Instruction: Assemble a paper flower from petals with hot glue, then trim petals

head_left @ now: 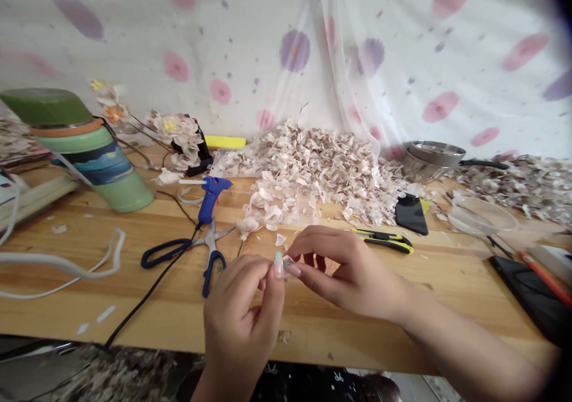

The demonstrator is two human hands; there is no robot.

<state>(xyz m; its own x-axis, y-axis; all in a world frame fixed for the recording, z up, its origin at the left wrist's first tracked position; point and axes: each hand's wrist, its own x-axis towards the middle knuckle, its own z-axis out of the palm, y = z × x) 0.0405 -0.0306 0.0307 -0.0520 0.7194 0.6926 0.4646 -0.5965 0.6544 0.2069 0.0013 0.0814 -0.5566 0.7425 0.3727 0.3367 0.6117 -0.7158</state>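
Note:
My left hand and my right hand meet above the table's front half, both closed in a pinch. Between their fingertips shows a small whitish petal-like piece, mostly hidden by the fingers. Just beyond them lies a loose pale flake. A pale flower head on a thin dark stem rests past my left hand. Scissors with dark blue handles lie spread to the left, and a blue glue gun stands behind them. Past my right wrist lies a yellow and black utility knife.
A heap of pale flakes covers the back of the wooden table. At left stand a green flask and finished-looking flowers. On the right are a metal strainer, a clear lid and a black phone. A black cord crosses the left side.

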